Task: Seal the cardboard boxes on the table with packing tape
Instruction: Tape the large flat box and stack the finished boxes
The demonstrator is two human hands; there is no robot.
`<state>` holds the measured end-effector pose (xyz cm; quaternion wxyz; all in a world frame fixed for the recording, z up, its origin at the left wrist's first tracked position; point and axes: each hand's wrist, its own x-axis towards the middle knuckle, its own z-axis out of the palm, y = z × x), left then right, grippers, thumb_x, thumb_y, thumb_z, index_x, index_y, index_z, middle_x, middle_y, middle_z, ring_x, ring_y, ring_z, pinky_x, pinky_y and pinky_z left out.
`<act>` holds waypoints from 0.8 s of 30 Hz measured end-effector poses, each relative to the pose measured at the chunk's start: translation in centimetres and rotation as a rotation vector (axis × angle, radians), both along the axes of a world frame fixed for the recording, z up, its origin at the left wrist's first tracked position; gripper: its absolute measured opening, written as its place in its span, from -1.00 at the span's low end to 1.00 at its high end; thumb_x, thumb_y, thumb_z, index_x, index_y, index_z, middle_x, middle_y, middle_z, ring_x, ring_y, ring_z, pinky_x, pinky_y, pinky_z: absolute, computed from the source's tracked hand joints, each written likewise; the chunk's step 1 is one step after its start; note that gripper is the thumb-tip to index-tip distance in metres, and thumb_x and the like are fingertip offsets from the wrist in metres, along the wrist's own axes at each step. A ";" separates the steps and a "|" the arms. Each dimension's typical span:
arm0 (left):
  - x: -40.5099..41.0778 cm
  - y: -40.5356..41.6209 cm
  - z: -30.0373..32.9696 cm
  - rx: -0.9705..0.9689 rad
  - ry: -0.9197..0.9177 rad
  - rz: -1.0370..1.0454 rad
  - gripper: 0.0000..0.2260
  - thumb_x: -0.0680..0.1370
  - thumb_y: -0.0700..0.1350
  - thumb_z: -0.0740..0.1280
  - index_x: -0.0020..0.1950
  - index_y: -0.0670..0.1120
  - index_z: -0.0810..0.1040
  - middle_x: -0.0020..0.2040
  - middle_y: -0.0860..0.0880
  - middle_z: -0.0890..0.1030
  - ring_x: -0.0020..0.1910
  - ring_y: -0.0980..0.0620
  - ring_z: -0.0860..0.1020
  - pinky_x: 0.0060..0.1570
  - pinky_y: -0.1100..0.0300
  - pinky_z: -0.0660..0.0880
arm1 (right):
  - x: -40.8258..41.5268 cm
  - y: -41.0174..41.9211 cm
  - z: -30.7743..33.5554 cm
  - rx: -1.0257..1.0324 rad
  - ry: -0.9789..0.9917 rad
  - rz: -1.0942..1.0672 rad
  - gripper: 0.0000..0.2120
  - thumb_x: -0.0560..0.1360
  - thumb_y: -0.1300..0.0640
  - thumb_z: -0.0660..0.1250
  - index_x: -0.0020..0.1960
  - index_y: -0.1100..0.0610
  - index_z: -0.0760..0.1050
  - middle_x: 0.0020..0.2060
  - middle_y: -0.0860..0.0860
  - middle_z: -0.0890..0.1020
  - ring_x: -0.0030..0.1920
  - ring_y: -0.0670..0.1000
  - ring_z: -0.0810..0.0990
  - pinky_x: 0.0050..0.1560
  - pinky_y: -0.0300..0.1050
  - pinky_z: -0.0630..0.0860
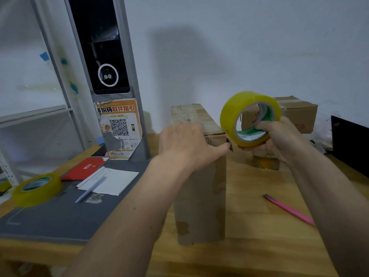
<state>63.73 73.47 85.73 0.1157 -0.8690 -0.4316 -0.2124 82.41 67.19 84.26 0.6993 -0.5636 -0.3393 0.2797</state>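
The tall cardboard box (199, 176) stands upright near the middle of the wooden table (249, 216), with the left hand (187, 144) laid flat over its top near corner, fingers straight, while the right hand (279, 136) grips the yellow tape roll (249, 118) just beside that corner. A second box (297, 114) sits toward the far right edge. The narrow box could tip, or the tape could wrinkle, if the roll is pulled sideways; any free tape end is too blurred to make out.
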 end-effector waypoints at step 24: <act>1.3 -3.1 -0.7 0.045 -0.058 -0.066 -0.73 0.67 0.09 0.17 0.17 -0.07 0.51 0.07 -0.02 0.57 0.09 -0.07 0.55 -0.15 0.11 0.30 | -1.8 0.8 -4.4 0.082 0.213 0.069 -0.86 0.57 0.38 0.21 0.10 0.27 0.47 -0.01 0.27 0.62 -0.28 0.16 0.70 -0.41 0.03 0.62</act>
